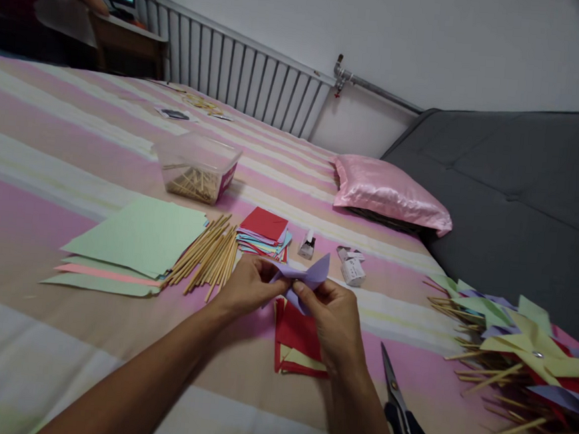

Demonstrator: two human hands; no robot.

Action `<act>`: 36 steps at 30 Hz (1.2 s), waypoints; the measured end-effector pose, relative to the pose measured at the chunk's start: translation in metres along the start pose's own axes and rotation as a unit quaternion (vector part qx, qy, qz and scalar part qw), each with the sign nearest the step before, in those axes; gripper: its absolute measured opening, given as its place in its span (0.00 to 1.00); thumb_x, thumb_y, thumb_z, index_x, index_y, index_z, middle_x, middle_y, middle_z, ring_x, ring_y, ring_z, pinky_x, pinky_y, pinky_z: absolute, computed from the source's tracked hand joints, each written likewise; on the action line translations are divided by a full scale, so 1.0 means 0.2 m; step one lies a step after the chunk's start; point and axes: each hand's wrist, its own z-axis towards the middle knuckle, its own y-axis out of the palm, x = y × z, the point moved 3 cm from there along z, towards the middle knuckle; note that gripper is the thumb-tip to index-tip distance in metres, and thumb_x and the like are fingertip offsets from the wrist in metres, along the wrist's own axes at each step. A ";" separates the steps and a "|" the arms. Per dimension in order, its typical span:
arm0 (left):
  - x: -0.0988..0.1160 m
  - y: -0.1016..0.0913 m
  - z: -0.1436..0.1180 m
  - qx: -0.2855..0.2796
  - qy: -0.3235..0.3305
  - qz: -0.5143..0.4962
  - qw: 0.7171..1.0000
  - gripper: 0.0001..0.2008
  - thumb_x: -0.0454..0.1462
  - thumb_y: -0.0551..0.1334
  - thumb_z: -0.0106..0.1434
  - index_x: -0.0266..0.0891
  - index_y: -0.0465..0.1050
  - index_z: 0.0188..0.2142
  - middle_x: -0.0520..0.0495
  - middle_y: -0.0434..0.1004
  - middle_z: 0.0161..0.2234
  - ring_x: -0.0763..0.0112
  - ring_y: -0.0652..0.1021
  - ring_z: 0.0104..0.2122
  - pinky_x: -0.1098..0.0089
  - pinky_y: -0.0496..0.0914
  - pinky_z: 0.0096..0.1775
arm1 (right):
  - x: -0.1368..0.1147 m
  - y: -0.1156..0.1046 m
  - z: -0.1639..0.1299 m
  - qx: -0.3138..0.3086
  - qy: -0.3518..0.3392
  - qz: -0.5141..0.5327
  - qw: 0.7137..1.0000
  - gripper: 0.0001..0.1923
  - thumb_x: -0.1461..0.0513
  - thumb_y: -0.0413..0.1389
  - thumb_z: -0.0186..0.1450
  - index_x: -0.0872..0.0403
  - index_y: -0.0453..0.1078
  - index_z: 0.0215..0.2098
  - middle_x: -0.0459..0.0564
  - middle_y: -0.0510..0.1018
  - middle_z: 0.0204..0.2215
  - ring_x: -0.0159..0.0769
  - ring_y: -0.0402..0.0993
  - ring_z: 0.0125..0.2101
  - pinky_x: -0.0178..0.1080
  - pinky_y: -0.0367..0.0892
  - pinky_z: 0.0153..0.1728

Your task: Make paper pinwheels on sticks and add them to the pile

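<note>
Hands, left (pixel 246 286), right (pixel 334 321), gripping one purple paper (pixel 309 277)

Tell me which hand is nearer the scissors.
Right. The right hand sits just up-left of the scissors, apart from them; the left hand lies farther left, both pinching the purple paper.

Lilac paper (pixel 309 277), pink-striped bedsheet (pixel 75 133)

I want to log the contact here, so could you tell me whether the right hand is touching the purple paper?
Touching. The head view shows the right hand pinching the purple paper at its lower edge, with the left hand gripping its other side.
</note>
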 end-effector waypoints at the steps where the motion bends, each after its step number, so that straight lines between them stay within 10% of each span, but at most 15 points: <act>1: 0.00 0.00 0.00 0.002 -0.001 0.001 1.000 0.07 0.34 0.63 0.48 0.31 0.78 0.26 0.49 0.76 0.20 0.73 0.73 0.19 0.75 0.63 0.22 | 0.00 0.00 0.00 -0.001 0.001 0.001 1.000 0.13 0.60 0.63 0.52 0.57 0.76 0.35 0.49 0.81 0.29 0.36 0.75 0.31 0.37 0.68 0.35; 36: -0.01 0.01 0.01 0.038 -0.025 -0.061 0.997 0.06 0.33 0.66 0.43 0.33 0.75 0.25 0.50 0.75 0.21 0.74 0.73 0.21 0.75 0.66 0.25 | 0.00 0.02 0.00 -0.012 0.032 0.057 0.998 0.14 0.59 0.64 0.49 0.58 0.75 0.33 0.49 0.80 0.28 0.36 0.75 0.29 0.38 0.69 0.36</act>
